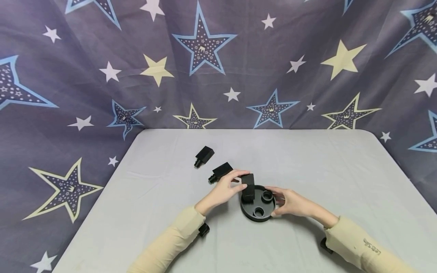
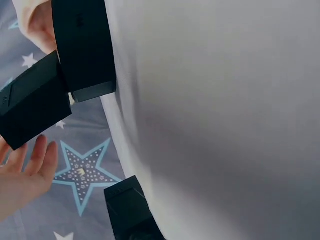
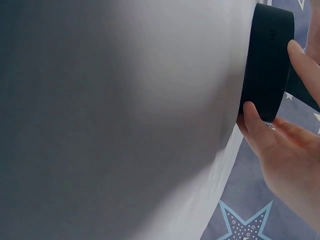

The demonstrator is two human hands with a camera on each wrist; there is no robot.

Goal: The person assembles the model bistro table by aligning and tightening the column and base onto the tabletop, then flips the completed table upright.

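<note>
Left hand: I have it pinching a black block, thumb on one side and fingers on the other
Block: over the left part of the round tray; in the left wrist view it looks tilted to the tray, not squarely upright
Block's lower end: hidden from me, so I cannot tell whether it sits in anything or only rests there
Right hand: grasping the tray by its right side, with the thumb and fingers on its wall and edge
Tray: on the table, with the right cup and the front cup both showing bare
Loose blocks: the near one lies just beyond my left fingers, the far one further back; each has a narrow stub at one end
Tilt risk: if I push down while the block leans, I judge its end could catch on an edge and jam
Slip risk: the pinch is high on smooth-looking sides, so the block could twist or topple if my thumb eases off
Tray risk: a one-sided hold could let the tray swivel or slide on the cloth under a hard press
Knock risk: a backward sweep of my left knuckles could bump the near one
Blind spot: the block itself covers the contact point, so a poor fit might pass unnoticed
</note>
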